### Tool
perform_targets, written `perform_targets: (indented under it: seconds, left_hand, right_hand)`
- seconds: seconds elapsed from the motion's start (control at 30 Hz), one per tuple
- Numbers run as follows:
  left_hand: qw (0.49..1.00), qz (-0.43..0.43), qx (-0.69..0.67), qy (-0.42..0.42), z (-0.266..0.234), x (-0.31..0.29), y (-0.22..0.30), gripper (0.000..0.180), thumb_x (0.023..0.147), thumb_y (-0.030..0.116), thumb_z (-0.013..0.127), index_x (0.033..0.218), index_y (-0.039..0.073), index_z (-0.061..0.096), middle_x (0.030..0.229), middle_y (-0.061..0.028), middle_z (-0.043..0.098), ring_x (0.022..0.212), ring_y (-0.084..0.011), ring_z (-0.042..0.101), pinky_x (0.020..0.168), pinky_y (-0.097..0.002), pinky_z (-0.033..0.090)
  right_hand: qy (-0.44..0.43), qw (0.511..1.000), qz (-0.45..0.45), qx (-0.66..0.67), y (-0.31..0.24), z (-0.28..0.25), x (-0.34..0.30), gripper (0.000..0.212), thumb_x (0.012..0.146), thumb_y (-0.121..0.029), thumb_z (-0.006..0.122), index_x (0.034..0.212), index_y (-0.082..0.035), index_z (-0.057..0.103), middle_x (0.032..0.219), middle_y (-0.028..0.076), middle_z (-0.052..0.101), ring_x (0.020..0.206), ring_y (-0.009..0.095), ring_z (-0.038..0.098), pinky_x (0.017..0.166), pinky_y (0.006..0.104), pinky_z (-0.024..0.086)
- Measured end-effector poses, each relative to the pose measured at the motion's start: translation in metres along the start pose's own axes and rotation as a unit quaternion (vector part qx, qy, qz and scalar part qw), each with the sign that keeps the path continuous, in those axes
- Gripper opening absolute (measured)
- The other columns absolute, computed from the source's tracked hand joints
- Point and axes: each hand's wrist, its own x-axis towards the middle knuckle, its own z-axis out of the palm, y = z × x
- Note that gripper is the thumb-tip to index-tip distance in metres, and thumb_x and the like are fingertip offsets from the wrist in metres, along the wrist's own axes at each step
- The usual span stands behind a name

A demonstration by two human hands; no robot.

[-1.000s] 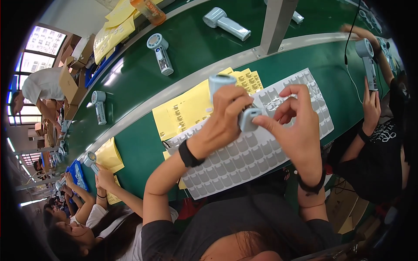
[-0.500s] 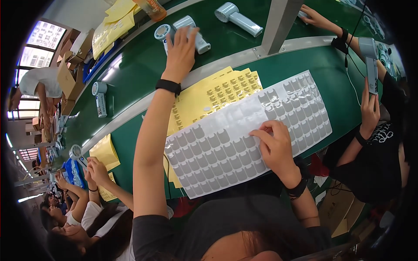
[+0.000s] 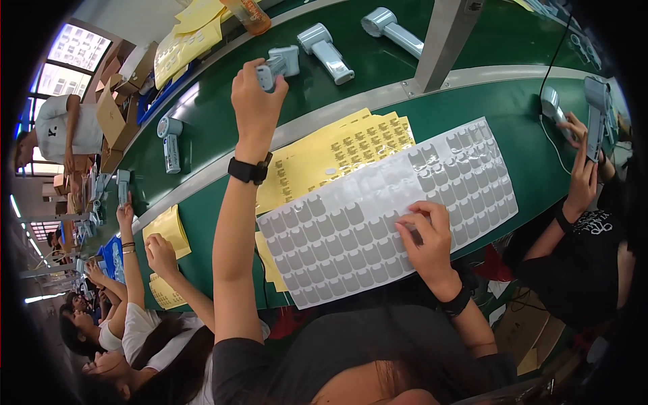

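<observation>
My left hand (image 3: pixel 258 101) reaches over the metal rail and grips a light blue-grey handheld fan (image 3: pixel 285 61), holding it tilted above the green belt. Its lower part is hidden by my fingers. My right hand (image 3: pixel 426 244) is over the large white sheet of grey stickers (image 3: pixel 351 251), thumb and forefinger drawn together at the middle rows; whether a sticker is between them is hidden. Several stickers are gone from the sheet's upper middle. Beneath its far edge lie yellow sticker sheets (image 3: pixel 304 165). Another handheld fan (image 3: pixel 327 55) lies just right of the held one.
More fans lie on the belt, one at far right (image 3: pixel 391 30) and one at left (image 3: pixel 170 143). A metal post (image 3: pixel 442 47) rises from the rail. Co-workers handle fans on both sides. Yellow sheets (image 3: pixel 167 231) lie at left; an orange-tinted bottle (image 3: pixel 248 15) stands beyond.
My left hand has closed on one of the two fans and moved it slightly away from the other. My right hand stays over the sticker sheet. The left neighbour's fan has moved toward the belt.
</observation>
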Motion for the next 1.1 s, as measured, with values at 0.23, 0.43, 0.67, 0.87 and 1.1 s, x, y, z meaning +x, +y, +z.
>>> perform_targets:
  seconds: [0.23, 0.43, 0.67, 0.87, 1.1]
  left_hand:
    - [0.981, -0.076, -0.173, 0.05, -0.035, -0.008, 0.06, 0.038, 0.071, 0.02, 0.085, 0.099, 0.003, 0.068, 0.095, -0.0097, 0.059, 0.082, -0.0198, 0.058, 0.07, -0.0283, 0.051]
    - [0.842, -0.161, -0.511, -0.056, -0.044, -0.04, 0.114, 0.05, 0.08, 0.005, 0.079, 0.117, 0.001, 0.046, 0.11, -0.0105, 0.061, 0.099, -0.0159, 0.06, 0.089, -0.0289, 0.049]
    - [0.857, -0.087, -0.477, -0.175, -0.05, -0.076, 0.133, 0.058, 0.077, 0.004, 0.078, 0.121, 0.005, 0.04, 0.112, -0.011, 0.053, 0.107, -0.0206, 0.053, 0.098, -0.0345, 0.041]
    - [0.89, 0.068, -0.416, -0.173, -0.05, -0.093, 0.143, 0.065, 0.069, -0.003, 0.079, 0.123, 0.005, 0.044, 0.112, -0.0147, 0.049, 0.105, -0.034, 0.049, 0.096, -0.0432, 0.039]
    - [0.883, 0.094, -0.409, -0.21, -0.053, -0.089, 0.145, 0.068, 0.064, -0.014, 0.065, 0.124, 0.007, 0.043, 0.113, -0.0122, 0.049, 0.109, -0.0336, 0.049, 0.111, -0.0557, 0.027]
  right_hand:
    - [0.027, 0.999, 0.033, -0.004, -0.005, 0.006, -0.001, 0.016, 0.077, 0.002, 0.072, 0.091, -0.004, 0.067, 0.104, 0.011, 0.056, 0.09, 0.027, 0.056, 0.076, 0.0345, 0.047]
    - [0.002, 0.998, 0.057, 0.029, -0.006, 0.004, 0.003, 0.013, 0.078, -0.001, 0.072, 0.089, -0.004, 0.064, 0.103, 0.012, 0.056, 0.091, 0.028, 0.056, 0.079, 0.0331, 0.046]
    - [-0.016, 0.943, 0.165, 0.29, -0.012, -0.016, 0.007, 0.012, 0.086, -0.003, 0.066, 0.096, -0.003, 0.059, 0.104, 0.008, 0.058, 0.096, 0.017, 0.055, 0.083, 0.0279, 0.043]
    - [0.004, 0.827, 0.233, 0.512, -0.05, -0.054, 0.047, 0.018, 0.085, 0.004, 0.068, 0.099, 0.0, 0.057, 0.097, 0.004, 0.061, 0.09, 0.009, 0.057, 0.083, 0.0234, 0.046]
    - [-0.035, 0.857, 0.221, 0.465, -0.057, -0.053, 0.074, 0.031, 0.081, 0.005, 0.073, 0.105, 0.0, 0.054, 0.089, 0.004, 0.062, 0.079, 0.007, 0.057, 0.074, 0.0215, 0.047]
